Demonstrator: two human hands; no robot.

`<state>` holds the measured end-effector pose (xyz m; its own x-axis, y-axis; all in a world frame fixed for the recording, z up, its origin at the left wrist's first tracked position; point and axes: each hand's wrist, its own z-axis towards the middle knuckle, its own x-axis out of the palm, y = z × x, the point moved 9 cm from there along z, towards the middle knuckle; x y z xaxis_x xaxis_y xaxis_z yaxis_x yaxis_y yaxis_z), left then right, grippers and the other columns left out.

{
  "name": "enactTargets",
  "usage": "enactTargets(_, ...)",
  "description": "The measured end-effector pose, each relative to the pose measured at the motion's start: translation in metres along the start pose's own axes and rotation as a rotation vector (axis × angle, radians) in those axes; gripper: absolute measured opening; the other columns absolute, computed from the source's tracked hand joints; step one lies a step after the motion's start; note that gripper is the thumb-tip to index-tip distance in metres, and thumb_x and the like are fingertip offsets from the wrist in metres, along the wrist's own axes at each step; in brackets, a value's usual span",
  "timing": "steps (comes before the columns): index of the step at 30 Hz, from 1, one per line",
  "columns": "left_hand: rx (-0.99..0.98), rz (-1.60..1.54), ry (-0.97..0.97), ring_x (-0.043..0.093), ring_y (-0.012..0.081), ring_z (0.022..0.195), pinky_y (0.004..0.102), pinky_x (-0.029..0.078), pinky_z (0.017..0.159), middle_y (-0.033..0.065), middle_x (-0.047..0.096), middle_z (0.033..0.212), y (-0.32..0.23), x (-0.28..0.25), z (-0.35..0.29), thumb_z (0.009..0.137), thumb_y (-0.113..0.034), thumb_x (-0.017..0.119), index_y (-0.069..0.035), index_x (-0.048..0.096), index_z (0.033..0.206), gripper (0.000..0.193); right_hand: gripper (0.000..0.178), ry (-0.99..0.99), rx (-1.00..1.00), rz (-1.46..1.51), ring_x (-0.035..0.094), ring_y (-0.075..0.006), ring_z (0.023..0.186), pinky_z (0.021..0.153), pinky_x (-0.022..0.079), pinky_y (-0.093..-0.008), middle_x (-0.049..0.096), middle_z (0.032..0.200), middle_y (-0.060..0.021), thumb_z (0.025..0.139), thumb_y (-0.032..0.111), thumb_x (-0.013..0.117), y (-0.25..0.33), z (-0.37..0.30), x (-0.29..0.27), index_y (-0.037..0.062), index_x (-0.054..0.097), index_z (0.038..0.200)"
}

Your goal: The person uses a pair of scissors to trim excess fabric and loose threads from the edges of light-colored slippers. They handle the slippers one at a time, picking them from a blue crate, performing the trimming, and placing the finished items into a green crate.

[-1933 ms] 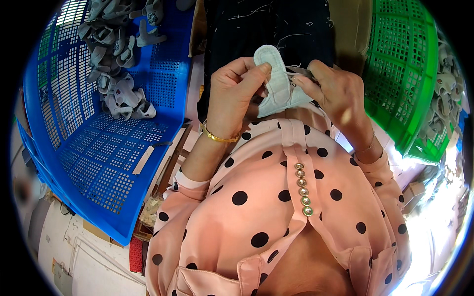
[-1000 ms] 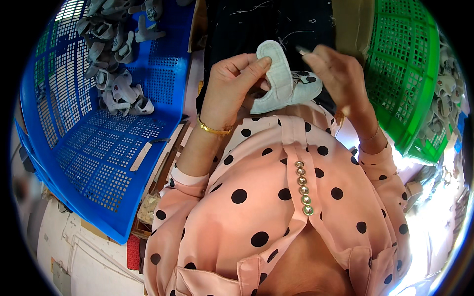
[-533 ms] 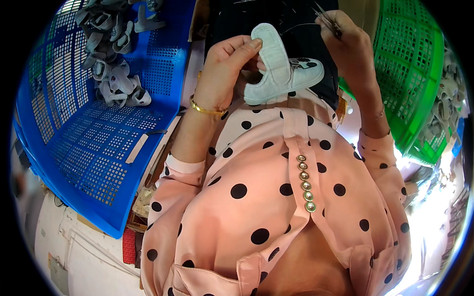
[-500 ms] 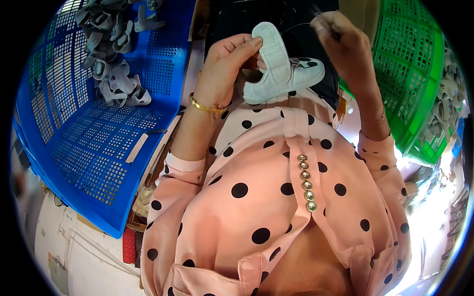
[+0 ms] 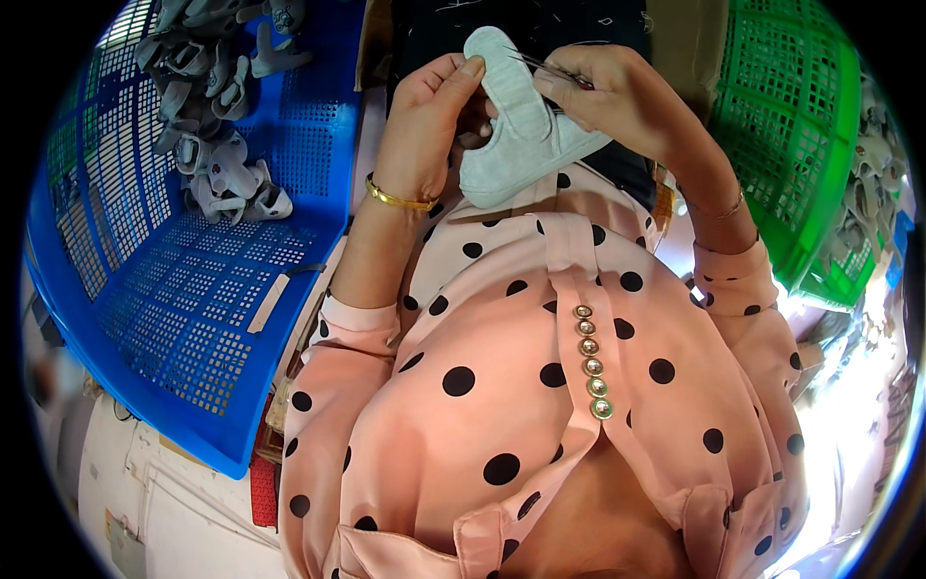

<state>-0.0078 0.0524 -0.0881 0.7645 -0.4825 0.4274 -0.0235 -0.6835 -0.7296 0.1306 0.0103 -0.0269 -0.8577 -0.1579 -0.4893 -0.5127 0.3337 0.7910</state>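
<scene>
My left hand [image 5: 434, 106] pinches the upright strap of a pale grey-white child's shoe [image 5: 511, 159], thumb on the front and fingers behind it. The shoe lies tilted above my lap, its heel toward me and its toe part hidden by my right hand. My right hand [image 5: 617, 96] is closed around a thin dark metal tool [image 5: 571, 77], which looks like small thread snips. Its narrow tips reach left to the strap's edge. My fingers cover most of the tool.
On the left stands a blue perforated plastic crate [image 5: 212, 318] with several small grey shoes [image 5: 231, 164] heaped at its far side. A green perforated crate [image 5: 791, 145] stands on the right, with more grey shoes [image 5: 873, 183] beyond it. Loose thread bits lie on my dark trousers [image 5: 569, 24].
My right hand has come left and down to the shoe, bringing the tool to the strap. Before, a thread stretched from the strap toward that hand. The shoe has shifted slightly left.
</scene>
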Motion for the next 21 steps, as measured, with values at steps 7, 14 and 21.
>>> enactTargets(7,0.388,0.227,-0.211,0.062,0.0108,0.078,0.0211,0.049,0.064,0.0059,0.064,0.094,-0.033,-0.002,-0.019,0.089,-0.016,0.068,-0.005,0.062,0.107,0.021,0.031,0.214,0.010,-0.072,0.038,-0.0091,0.057,0.051,0.036,-0.0277,0.043,0.060,-0.0019,0.092,0.027,0.062,-0.005,0.009,0.011,-0.0027,0.059,0.084)
enactTargets(14,0.945,1.284,0.030,0.056,0.0246,0.099,0.0313,0.047,0.083,0.0021,0.064,0.105,-0.055,0.065,-0.070,0.070,-0.007,0.078,-0.014,0.074,0.098,0.028,0.029,0.055,-0.075,-0.184,0.044,-0.0228,0.054,0.053,0.039,-0.0338,0.047,0.062,-0.0121,0.093,0.030,0.060,-0.009,0.016,0.005,0.0012,0.060,0.087)
enactTargets(21,1.017,1.317,0.092,0.057,0.0199,0.091,0.0302,0.048,0.075,-0.0025,0.065,0.098,-0.057,0.066,-0.058,0.067,-0.013,0.079,-0.017,0.074,0.088,0.022,0.028,-0.381,-0.099,-0.303,0.051,-0.0337,0.057,0.054,0.041,-0.0385,0.052,0.065,-0.0147,0.094,0.030,0.060,0.007,-0.039,-0.040,0.0031,0.059,0.088)
